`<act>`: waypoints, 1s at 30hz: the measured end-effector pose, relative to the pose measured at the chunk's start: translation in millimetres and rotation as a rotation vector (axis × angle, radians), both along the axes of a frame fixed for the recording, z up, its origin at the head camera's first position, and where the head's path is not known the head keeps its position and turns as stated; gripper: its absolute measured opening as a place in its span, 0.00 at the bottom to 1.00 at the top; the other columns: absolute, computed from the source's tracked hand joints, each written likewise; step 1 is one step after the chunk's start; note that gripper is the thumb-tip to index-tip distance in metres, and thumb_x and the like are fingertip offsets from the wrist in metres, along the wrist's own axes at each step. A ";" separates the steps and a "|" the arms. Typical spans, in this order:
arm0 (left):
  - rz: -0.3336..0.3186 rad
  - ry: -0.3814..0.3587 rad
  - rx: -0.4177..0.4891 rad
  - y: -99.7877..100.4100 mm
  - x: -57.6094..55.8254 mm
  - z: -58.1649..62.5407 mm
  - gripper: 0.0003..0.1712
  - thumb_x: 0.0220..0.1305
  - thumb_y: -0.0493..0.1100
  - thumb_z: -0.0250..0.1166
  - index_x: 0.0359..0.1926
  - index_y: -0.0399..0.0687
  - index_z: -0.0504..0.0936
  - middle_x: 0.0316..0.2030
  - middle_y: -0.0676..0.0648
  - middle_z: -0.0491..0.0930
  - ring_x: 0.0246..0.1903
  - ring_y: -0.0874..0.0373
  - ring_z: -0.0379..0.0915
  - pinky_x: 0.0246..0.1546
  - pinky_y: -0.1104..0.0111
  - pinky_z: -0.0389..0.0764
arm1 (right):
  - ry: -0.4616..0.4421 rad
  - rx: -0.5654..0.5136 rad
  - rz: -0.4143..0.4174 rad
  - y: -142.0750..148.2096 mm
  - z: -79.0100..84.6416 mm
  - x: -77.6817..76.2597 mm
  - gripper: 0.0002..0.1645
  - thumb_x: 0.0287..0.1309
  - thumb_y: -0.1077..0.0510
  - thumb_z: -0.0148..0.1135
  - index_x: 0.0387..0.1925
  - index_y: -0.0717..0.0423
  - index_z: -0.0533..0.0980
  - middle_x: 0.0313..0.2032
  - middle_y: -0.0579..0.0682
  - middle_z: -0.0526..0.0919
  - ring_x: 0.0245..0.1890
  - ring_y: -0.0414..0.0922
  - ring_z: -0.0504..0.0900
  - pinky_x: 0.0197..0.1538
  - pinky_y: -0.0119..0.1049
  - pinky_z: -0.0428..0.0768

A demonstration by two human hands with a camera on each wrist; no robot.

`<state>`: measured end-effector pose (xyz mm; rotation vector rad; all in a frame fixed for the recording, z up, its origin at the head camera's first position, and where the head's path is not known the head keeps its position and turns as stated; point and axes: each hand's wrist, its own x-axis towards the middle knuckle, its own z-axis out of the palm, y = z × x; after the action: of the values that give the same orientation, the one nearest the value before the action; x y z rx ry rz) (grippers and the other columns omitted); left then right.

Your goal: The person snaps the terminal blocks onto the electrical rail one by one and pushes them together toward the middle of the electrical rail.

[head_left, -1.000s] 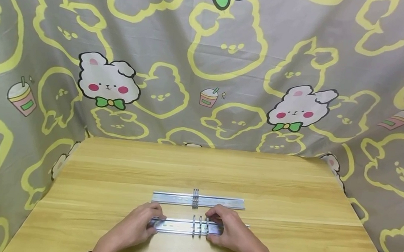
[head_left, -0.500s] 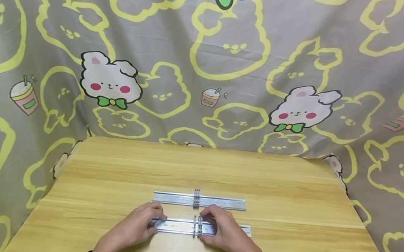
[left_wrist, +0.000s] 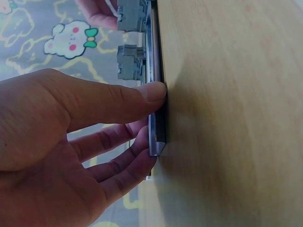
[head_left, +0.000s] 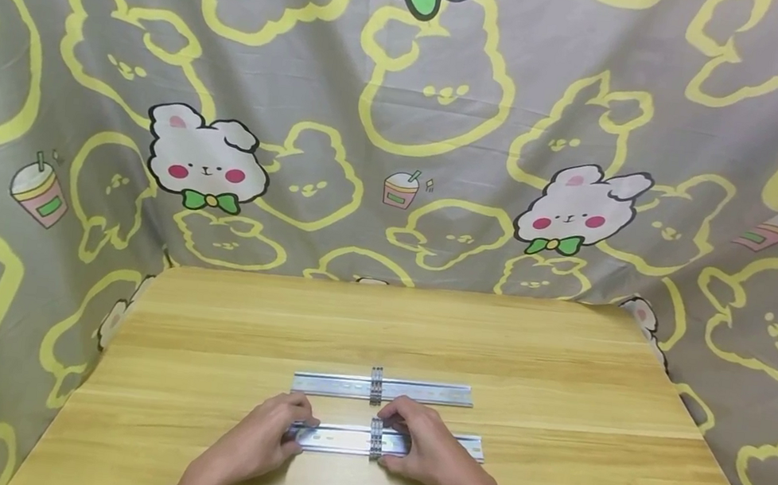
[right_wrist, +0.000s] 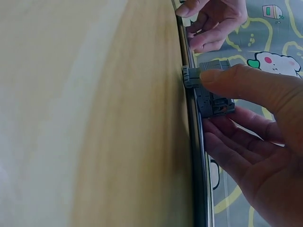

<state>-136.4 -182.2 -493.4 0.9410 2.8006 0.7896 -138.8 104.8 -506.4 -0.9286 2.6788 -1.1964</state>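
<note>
A silver DIN rail (head_left: 335, 438) lies lengthwise at the front of the table. My left hand (head_left: 267, 430) pinches its left end, with the thumb (left_wrist: 154, 92) on the near edge and the fingers on the far edge. Small grey terminal blocks (head_left: 376, 439) sit side by side across the middle of this rail. My right hand (head_left: 430, 447) pinches them from the right; in the right wrist view its thumb presses the near end of the blocks (right_wrist: 218, 101). The rail's right part runs out beyond my right hand.
Behind lies a second DIN rail (head_left: 329, 385), parallel to the first, with a group of grey terminal blocks (head_left: 376, 386) near its middle. The wooden table (head_left: 561, 374) ends at a patterned grey curtain (head_left: 334, 92) at the back and sides.
My right hand has slid left along the near rail, pushing the spaced terminal blocks together into one tight group. The left hand has kept its grip on the rail's end.
</note>
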 end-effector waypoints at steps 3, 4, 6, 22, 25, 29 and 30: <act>0.005 0.001 0.001 -1.2 1.0 -0.3 0.16 0.46 0.31 0.73 0.40 0.39 0.87 0.38 0.51 0.80 0.38 0.56 0.76 0.41 0.62 0.85 | 0.010 0.008 0.008 -0.6 -0.3 -0.7 0.31 0.38 0.58 0.79 0.47 0.57 0.76 0.45 0.47 0.83 0.47 0.43 0.81 0.53 0.38 0.82; 0.006 0.002 0.002 -1.4 1.2 -0.4 0.16 0.45 0.31 0.73 0.40 0.39 0.87 0.38 0.51 0.80 0.38 0.56 0.77 0.41 0.61 0.85 | 0.013 0.010 0.009 -0.6 -0.5 -1.0 0.31 0.38 0.58 0.79 0.47 0.57 0.76 0.45 0.46 0.83 0.47 0.43 0.81 0.53 0.38 0.82; 0.006 0.004 0.005 -1.7 1.3 -0.7 0.16 0.45 0.31 0.73 0.40 0.39 0.87 0.38 0.51 0.80 0.38 0.56 0.77 0.41 0.61 0.85 | 0.017 0.011 0.012 -0.4 -1.2 -1.1 0.31 0.37 0.58 0.79 0.47 0.56 0.76 0.45 0.46 0.83 0.47 0.43 0.81 0.53 0.38 0.82; 0.009 0.004 0.006 -1.0 1.3 1.4 0.16 0.46 0.30 0.73 0.40 0.39 0.88 0.38 0.51 0.80 0.39 0.55 0.77 0.42 0.61 0.85 | 0.027 0.035 0.021 0.1 1.1 -1.7 0.32 0.39 0.56 0.78 0.49 0.55 0.75 0.46 0.45 0.82 0.47 0.42 0.81 0.53 0.39 0.82; 0.010 -0.001 0.007 -0.3 0.7 0.8 0.16 0.47 0.30 0.73 0.40 0.40 0.88 0.37 0.52 0.80 0.40 0.55 0.78 0.43 0.61 0.85 | 0.025 0.022 0.027 1.9 1.2 -0.9 0.35 0.39 0.55 0.78 0.52 0.57 0.75 0.48 0.47 0.82 0.49 0.43 0.80 0.54 0.40 0.81; -0.008 0.011 0.012 -0.8 0.6 -0.4 0.17 0.46 0.30 0.74 0.41 0.40 0.87 0.37 0.51 0.80 0.39 0.56 0.78 0.42 0.62 0.85 | 0.030 -0.025 0.040 6.7 3.0 -1.4 0.40 0.42 0.51 0.78 0.57 0.60 0.74 0.50 0.50 0.82 0.50 0.45 0.81 0.55 0.43 0.81; -0.015 0.011 0.013 -1.6 0.7 -0.4 0.17 0.46 0.31 0.74 0.42 0.39 0.87 0.38 0.51 0.80 0.39 0.57 0.78 0.42 0.63 0.85 | 0.035 -0.042 0.042 8.4 4.4 -2.1 0.40 0.43 0.51 0.77 0.58 0.61 0.74 0.50 0.50 0.82 0.50 0.46 0.81 0.54 0.44 0.81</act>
<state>-135.8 -183.7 -493.8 0.9694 2.7975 0.8044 -140.9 113.3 -501.9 -1.0150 2.6565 -1.2439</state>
